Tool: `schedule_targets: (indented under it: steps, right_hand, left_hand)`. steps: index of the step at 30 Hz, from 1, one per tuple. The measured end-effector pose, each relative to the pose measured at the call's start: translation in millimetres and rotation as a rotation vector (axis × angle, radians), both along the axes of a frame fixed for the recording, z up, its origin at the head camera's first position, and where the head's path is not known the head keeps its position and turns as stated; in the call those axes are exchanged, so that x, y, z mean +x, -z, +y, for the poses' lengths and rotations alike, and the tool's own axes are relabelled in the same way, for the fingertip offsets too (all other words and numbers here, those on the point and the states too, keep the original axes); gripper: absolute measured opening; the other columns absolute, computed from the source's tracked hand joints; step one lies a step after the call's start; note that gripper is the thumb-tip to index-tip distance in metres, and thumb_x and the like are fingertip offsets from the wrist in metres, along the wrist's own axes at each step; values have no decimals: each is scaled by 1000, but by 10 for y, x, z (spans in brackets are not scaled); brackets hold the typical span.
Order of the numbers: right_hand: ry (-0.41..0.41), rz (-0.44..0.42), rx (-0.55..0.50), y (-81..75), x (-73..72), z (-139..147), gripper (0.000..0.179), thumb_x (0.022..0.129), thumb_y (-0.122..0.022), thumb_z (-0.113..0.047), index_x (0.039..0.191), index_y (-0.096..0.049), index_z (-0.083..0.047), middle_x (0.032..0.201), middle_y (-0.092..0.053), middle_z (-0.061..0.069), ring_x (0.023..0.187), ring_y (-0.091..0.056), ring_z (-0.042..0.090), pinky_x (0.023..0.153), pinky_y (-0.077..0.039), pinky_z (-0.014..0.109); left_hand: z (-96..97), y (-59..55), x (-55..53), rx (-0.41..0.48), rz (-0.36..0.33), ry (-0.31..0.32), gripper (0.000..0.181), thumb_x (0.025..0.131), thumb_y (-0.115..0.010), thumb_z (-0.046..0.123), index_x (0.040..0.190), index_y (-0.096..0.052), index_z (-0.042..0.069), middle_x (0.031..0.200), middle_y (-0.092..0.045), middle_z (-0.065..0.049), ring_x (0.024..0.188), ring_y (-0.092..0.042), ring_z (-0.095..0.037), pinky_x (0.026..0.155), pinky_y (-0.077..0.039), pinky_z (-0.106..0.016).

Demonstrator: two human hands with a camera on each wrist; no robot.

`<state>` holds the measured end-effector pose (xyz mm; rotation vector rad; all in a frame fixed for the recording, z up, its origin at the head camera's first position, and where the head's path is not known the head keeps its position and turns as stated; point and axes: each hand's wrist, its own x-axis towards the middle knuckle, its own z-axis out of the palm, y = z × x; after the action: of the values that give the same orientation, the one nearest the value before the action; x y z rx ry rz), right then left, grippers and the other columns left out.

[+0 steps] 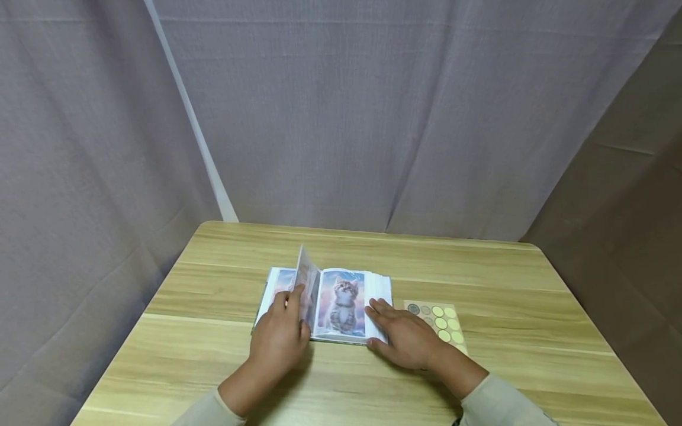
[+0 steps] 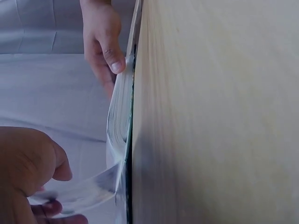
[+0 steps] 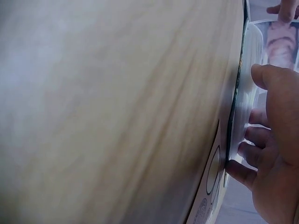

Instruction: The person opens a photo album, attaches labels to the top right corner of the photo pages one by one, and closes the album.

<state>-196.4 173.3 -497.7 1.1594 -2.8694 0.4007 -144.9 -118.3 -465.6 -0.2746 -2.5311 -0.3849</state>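
An open photo album lies on the table, a kitten picture showing on its right side. One clear album page stands up near the spine. My left hand holds this page, its fingers on the page's left face and its thumb on the near side. In the left wrist view the page bends up from the album to that hand. My right hand rests on the album's right pages with fingers extended; in the right wrist view its thumb lies by the page edges.
A sheet of round yellow and grey stickers lies right of the album, partly under my right hand and wrist. The wooden table ends at a grey curtain behind, with more cloth at both sides.
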Motion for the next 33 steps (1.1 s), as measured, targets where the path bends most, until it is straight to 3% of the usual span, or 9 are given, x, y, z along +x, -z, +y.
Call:
schedule_targets:
  steps: [5,13,17,27,33]
  right_hand:
    - [4,-11,-6,4,5,0,71,103,-53,-52,154,-44,-3,161,-37,14,148,-35,33,113,-38,52]
    - [2,-7,-5,15,6,4,72,103,-52,-53,154,-44,-3,161,-37,14,148,-35,32,113,-37,52]
    - [5,0,-10,23,9,9,72,102,-54,-52,154,-44,-4,161,-38,14,147,-36,32,113,-38,52]
    - [10,-3,-12,2,28,22,72,102,-57,-51,155,-44,-4,161,-37,14,147,-35,32,113,-38,53]
    - [16,-44,-11,-15,52,59,72,102,-57,-50,156,-42,-5,163,-34,12,148,-33,31,114,-36,55]
  left_hand:
    - [-55,2,32,-34,-32,-85,51,77,-73,13,125,-62,1,111,-60,-25,75,-63,-39,58,-52,-50]
    - [-132,7,96,-116,-210,-184,43,81,-78,25,111,-62,0,93,-54,-20,82,-57,-37,63,-47,-48]
    - [-150,22,109,-147,-281,-192,45,83,-77,29,115,-63,0,90,-54,-20,85,-57,-39,65,-47,-50]
    - [-171,23,115,-200,-423,-204,37,88,-72,35,106,-63,4,90,-57,-21,91,-56,-40,71,-46,-54]
    - [-168,3,114,-212,-462,-197,36,89,-70,36,106,-65,5,90,-58,-20,93,-57,-40,74,-47,-55]
